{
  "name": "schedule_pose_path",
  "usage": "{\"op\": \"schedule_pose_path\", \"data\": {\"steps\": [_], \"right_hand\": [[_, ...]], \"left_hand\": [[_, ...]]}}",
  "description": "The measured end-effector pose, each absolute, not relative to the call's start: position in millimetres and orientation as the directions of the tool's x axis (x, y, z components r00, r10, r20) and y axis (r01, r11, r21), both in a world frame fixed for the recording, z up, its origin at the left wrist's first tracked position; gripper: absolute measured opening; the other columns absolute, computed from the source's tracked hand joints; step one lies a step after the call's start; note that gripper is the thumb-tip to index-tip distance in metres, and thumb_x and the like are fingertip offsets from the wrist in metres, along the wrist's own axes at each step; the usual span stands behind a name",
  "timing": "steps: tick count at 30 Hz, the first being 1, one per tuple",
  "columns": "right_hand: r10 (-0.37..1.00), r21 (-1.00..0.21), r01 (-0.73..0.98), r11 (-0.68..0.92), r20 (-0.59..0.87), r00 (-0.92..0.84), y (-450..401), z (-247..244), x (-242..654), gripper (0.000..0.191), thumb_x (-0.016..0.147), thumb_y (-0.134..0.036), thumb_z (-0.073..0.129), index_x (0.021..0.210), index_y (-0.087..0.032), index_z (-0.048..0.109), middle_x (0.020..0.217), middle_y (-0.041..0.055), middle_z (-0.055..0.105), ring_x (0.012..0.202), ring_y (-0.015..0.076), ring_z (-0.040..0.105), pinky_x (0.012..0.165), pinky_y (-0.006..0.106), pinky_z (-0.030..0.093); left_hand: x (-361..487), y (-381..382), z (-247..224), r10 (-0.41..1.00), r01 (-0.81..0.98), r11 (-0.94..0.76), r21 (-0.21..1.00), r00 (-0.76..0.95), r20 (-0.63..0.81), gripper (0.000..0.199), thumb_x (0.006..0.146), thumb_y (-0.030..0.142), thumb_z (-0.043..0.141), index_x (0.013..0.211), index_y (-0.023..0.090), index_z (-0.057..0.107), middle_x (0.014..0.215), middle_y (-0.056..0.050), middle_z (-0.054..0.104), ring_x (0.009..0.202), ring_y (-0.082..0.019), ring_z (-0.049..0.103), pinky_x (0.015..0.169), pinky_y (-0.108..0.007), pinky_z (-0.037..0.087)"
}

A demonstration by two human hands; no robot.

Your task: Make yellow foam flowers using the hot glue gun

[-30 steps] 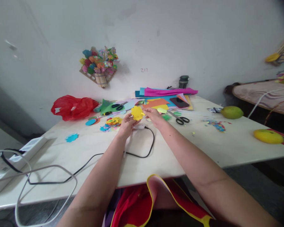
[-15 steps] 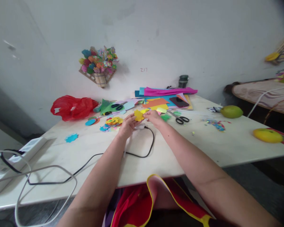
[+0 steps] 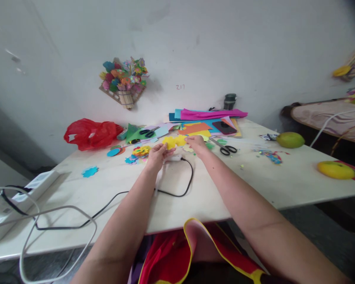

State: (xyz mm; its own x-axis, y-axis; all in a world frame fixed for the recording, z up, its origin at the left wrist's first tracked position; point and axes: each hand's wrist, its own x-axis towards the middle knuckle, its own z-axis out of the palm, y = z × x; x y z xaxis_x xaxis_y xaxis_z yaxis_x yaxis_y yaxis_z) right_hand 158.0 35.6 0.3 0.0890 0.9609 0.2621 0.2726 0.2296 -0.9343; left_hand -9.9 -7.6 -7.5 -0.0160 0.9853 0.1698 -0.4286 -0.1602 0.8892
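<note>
My left hand (image 3: 157,154) pinches a yellow flower cutout (image 3: 168,142) by its left side. My right hand (image 3: 196,143) has its fingertips closed on a second yellow cutout (image 3: 180,141), just right of the first. The two pieces meet or overlap at their edges; I cannot tell whether they are joined. Below them lies a white tool with a black cord (image 3: 174,158), partly behind my left fingers. Left of my hands is a pile of yellow flower cutouts (image 3: 141,151), with blue flower cutouts (image 3: 131,159) beside it.
Black-handled scissors (image 3: 228,150) lie to the right, another pair (image 3: 149,132) at the back. Coloured sheets (image 3: 195,128) and a phone (image 3: 224,127) are behind. A red plastic bag (image 3: 91,134), a power strip (image 3: 32,189) and two mangoes (image 3: 290,139) stand around the sides.
My right hand has moved slightly right, and its yellow piece now spreads out beside the flower in my left hand. The left hand's flower has shifted a little left.
</note>
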Motion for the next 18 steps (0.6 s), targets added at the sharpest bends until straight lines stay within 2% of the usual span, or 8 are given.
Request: {"op": "schedule_pose_path", "data": {"steps": [3, 5, 8, 10, 13, 15, 18], "right_hand": [[0.960, -0.890, 0.432, 0.145, 0.232, 0.156, 41, -4, 167, 0.017, 0.071, -0.022, 0.052, 0.069, -0.014, 0.067, 0.061, 0.0040, 0.063, 0.061, 0.0159, 0.059, 0.056, 0.025, 0.044], [0.965, -0.817, 0.570, 0.088, 0.212, 0.154, 43, -5, 172, 0.014, 0.068, -0.019, 0.055, 0.067, -0.015, 0.068, 0.067, 0.0065, 0.066, 0.066, 0.0189, 0.061, 0.059, 0.027, 0.044], [0.951, -0.723, 0.688, 0.062, 0.252, 0.180, 40, 0, 174, 0.010, 0.065, -0.018, 0.058, 0.063, -0.017, 0.067, 0.075, 0.0086, 0.068, 0.073, 0.0213, 0.062, 0.061, 0.027, 0.043], [0.952, -0.788, 0.604, 0.115, 0.261, 0.159, 36, 5, 170, 0.013, 0.070, -0.022, 0.056, 0.063, -0.017, 0.065, 0.072, 0.0079, 0.068, 0.066, 0.0177, 0.061, 0.056, 0.024, 0.042], [0.985, -0.967, 0.183, 0.175, 0.171, -0.039, 27, 11, 159, 0.023, 0.078, -0.034, 0.051, 0.075, -0.016, 0.064, 0.058, 0.0041, 0.065, 0.045, 0.0096, 0.052, 0.042, 0.019, 0.036], [0.982, -0.994, 0.001, 0.109, 0.107, -0.155, 22, 12, 152, 0.025, 0.076, -0.038, 0.053, 0.078, -0.015, 0.062, 0.056, 0.0032, 0.064, 0.040, 0.0073, 0.047, 0.036, 0.017, 0.030], [0.969, -0.992, -0.105, 0.065, 0.088, -0.231, 18, 11, 147, 0.013, 0.071, -0.026, 0.060, 0.076, -0.013, 0.060, 0.057, 0.0022, 0.063, 0.044, 0.0073, 0.050, 0.037, 0.016, 0.033]], "left_hand": [[-10, -8, -6, 0.987, -0.430, -0.154, 0.889, -0.016, 0.163, 0.033, 0.061, 0.028, 0.075, 0.074, 0.013, 0.049, 0.059, 0.003, 0.056, 0.065, -0.019, 0.067, 0.053, -0.021, 0.053], [-11, -8, -6, 0.987, -0.425, -0.146, 0.893, 0.002, 0.162, 0.032, 0.062, 0.028, 0.074, 0.075, 0.013, 0.049, 0.058, 0.003, 0.056, 0.062, -0.019, 0.067, 0.051, -0.021, 0.052], [-11, -7, -7, 0.986, -0.400, -0.140, 0.906, 0.028, 0.165, 0.031, 0.064, 0.030, 0.073, 0.075, 0.014, 0.049, 0.055, 0.004, 0.055, 0.059, -0.018, 0.066, 0.049, -0.020, 0.050], [-11, -7, -9, 0.982, -0.372, -0.163, 0.914, 0.031, 0.188, 0.031, 0.064, 0.032, 0.073, 0.075, 0.014, 0.051, 0.056, 0.003, 0.056, 0.060, -0.018, 0.066, 0.050, -0.020, 0.050], [-9, -6, -11, 0.964, -0.265, -0.249, 0.932, 0.023, 0.264, 0.029, 0.063, 0.033, 0.072, 0.079, 0.013, 0.058, 0.069, -0.002, 0.063, 0.070, -0.019, 0.067, 0.060, -0.025, 0.052], [-7, -5, -13, 0.937, -0.134, -0.345, 0.929, 0.009, 0.350, 0.025, 0.064, 0.031, 0.071, 0.081, 0.013, 0.063, 0.081, -0.006, 0.067, 0.080, -0.021, 0.066, 0.071, -0.031, 0.052], [-5, -4, -15, 0.860, 0.087, -0.508, 0.857, 0.005, 0.510, 0.017, 0.065, 0.022, 0.068, 0.081, 0.017, 0.069, 0.100, -0.008, 0.066, 0.095, -0.023, 0.061, 0.087, -0.036, 0.047]]}}
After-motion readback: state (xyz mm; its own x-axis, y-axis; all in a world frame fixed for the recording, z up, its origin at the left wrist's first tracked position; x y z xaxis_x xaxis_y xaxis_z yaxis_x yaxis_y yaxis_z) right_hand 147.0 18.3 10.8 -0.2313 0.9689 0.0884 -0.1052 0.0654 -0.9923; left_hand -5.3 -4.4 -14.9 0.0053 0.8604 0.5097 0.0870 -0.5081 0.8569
